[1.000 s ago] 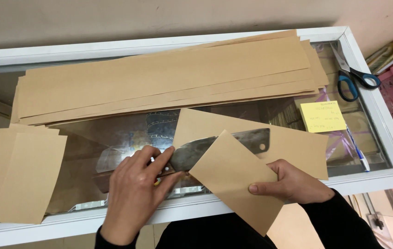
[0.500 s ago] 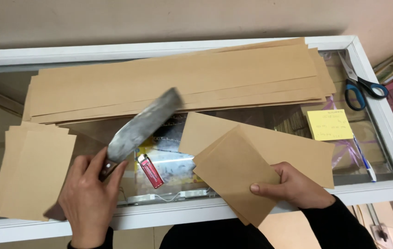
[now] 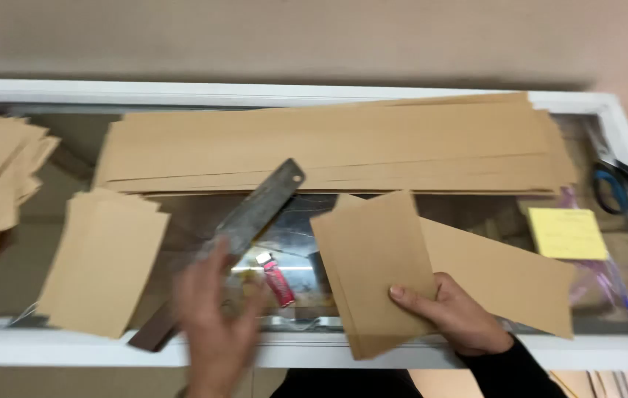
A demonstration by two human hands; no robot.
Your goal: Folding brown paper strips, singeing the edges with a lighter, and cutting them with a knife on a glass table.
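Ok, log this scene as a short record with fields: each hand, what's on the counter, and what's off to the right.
left hand: blurred, on a long metal blade with a dark handle, tilted up to the right
right hand: grips a cut brown sheet
counter: white-framed glass top
long strips: brown, stacked along the far side
cut pile: at the left
red item: small, seen beneath the blade
right side: yellow notepad, blue-handled scissors

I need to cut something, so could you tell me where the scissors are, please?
The scissors lie at the far right edge of the glass counter, beyond the yellow notepad.
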